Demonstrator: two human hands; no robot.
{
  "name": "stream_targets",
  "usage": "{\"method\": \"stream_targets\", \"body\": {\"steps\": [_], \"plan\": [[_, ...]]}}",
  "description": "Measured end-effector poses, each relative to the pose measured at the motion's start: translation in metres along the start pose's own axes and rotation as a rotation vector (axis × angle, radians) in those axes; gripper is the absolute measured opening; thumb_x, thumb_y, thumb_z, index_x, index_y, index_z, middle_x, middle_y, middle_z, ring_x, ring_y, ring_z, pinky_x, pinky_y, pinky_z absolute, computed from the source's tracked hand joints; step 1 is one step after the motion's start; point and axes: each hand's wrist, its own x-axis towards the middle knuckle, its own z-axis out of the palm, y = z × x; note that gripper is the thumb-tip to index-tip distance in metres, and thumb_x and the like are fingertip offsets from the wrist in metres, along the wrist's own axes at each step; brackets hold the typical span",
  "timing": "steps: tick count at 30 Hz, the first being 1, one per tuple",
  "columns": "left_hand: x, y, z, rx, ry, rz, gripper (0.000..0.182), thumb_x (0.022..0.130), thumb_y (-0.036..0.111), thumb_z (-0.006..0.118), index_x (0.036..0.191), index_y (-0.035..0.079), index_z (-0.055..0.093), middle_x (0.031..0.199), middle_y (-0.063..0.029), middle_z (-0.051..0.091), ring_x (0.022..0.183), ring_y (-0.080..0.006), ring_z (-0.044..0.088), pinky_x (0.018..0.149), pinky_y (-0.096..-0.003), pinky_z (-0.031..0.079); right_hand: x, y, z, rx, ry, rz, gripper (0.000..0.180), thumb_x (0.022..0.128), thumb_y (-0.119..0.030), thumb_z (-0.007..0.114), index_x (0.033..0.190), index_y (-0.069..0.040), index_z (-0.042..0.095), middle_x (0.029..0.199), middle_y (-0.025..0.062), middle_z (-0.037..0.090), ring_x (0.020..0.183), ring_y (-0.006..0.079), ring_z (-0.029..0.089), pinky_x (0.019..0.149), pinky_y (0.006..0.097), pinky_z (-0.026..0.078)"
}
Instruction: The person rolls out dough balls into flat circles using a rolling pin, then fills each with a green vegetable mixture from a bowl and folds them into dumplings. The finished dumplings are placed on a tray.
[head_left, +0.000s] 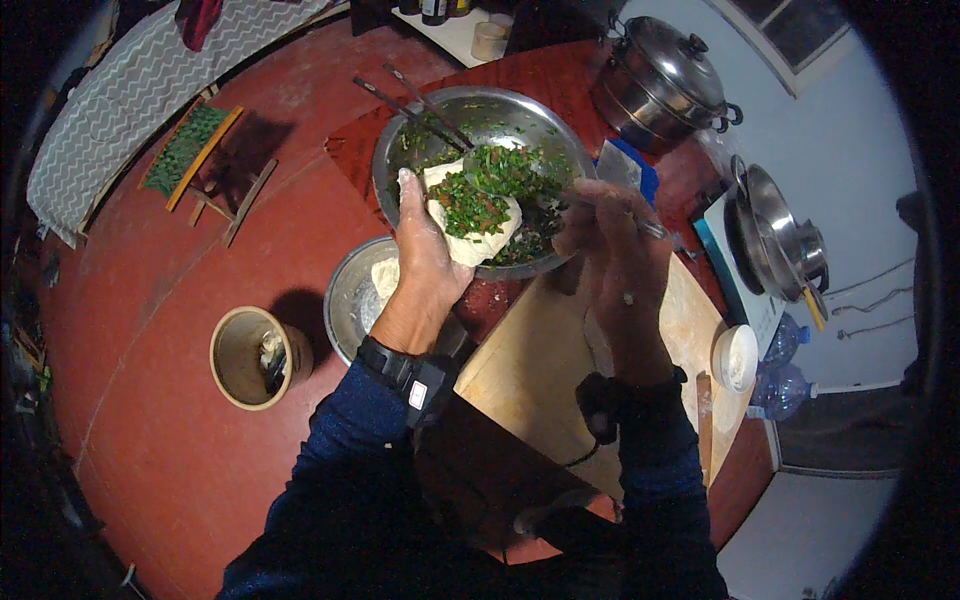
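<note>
A round of dough (471, 251) rests on the palm of my left hand (431, 244), heaped with chopped green filling (469, 210) flecked with brown bits. My right hand (619, 225) grips a metal spoon (652, 227) whose bowl, loaded with greens, hangs just above and right of the dough. Under both sits a large steel mixing bowl (551, 124) with more filling spread inside. Dark chopsticks (409, 112) lean in it, their ends past the far-left rim. Flour whitens my left thumb. My left wrist partly hides a smaller metal bowl (341, 307) with a dough piece (385, 277) in it.
A wooden board (517, 367) lies under my right arm, with a rolling pin (703, 427) and a white bowl (735, 360) at its right. Beyond stand a lidded steamer pot (664, 75) and stacked pans (776, 225). A bin (251, 360) and folding stool (206, 161) are on the red floor.
</note>
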Motion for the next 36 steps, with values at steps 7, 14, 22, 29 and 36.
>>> {"method": "stream_targets", "body": {"steps": [7, 14, 22, 29, 36], "plan": [[0.004, 0.002, -0.005, -0.025, 0.017, 0.011, 0.064, 0.1, 0.056, 0.029, 0.13, 0.004, 0.051, 0.125, -0.0167, 0.06, 0.113, -0.0356, 0.059, 0.097, -0.0536, 0.049, -0.022, -0.008, -0.007, -0.338, -0.217, -0.01, 0.026, 0.098, -0.015, 0.051, 0.111, 0.003, 0.063, 0.091, 0.0098, 0.065, 0.073, 0.0173, 0.064, 0.067, 0.03, 0.052], [0.003, 0.002, -0.003, -0.018, 0.03, -0.014, 0.069, 0.099, 0.06, 0.026, 0.131, 0.003, 0.05, 0.127, -0.0181, 0.058, 0.114, -0.036, 0.059, 0.097, -0.0541, 0.048, -0.021, 0.005, -0.011, -0.497, -0.284, -0.079, 0.024, 0.094, -0.005, 0.05, 0.113, 0.003, 0.063, 0.097, 0.0119, 0.066, 0.08, 0.0188, 0.067, 0.074, 0.03, 0.054], [-0.005, 0.004, 0.003, 0.053, -0.136, -0.102, 0.081, 0.094, 0.07, 0.022, 0.14, 0.005, 0.041, 0.134, -0.018, 0.054, 0.118, -0.036, 0.056, 0.099, -0.0519, 0.048, -0.001, -0.007, -0.005, -0.655, -0.325, -0.328, 0.024, 0.09, 0.003, 0.053, 0.11, 0.001, 0.066, 0.11, 0.0138, 0.064, 0.099, 0.0222, 0.064, 0.086, 0.0336, 0.053], [-0.005, 0.004, 0.002, 0.038, -0.163, -0.178, 0.082, 0.094, 0.07, 0.022, 0.139, 0.005, 0.043, 0.131, -0.0177, 0.055, 0.117, -0.0339, 0.057, 0.099, -0.0495, 0.049, 0.008, -0.004, -0.003, -0.64, -0.427, -0.411, 0.028, 0.086, 0.004, 0.054, 0.109, -0.001, 0.067, 0.112, 0.0128, 0.064, 0.104, 0.0227, 0.062, 0.091, 0.0344, 0.05], [-0.001, 0.004, -0.002, 0.082, -0.132, -0.159, 0.082, 0.094, 0.07, 0.02, 0.138, 0.005, 0.045, 0.13, -0.0177, 0.056, 0.116, -0.0347, 0.058, 0.099, -0.0499, 0.048, -0.004, -0.003, -0.014, -0.575, -0.375, -0.174, 0.026, 0.087, 0.001, 0.054, 0.111, 0.001, 0.066, 0.115, 0.0121, 0.063, 0.103, 0.0218, 0.063, 0.094, 0.0337, 0.047]]}}
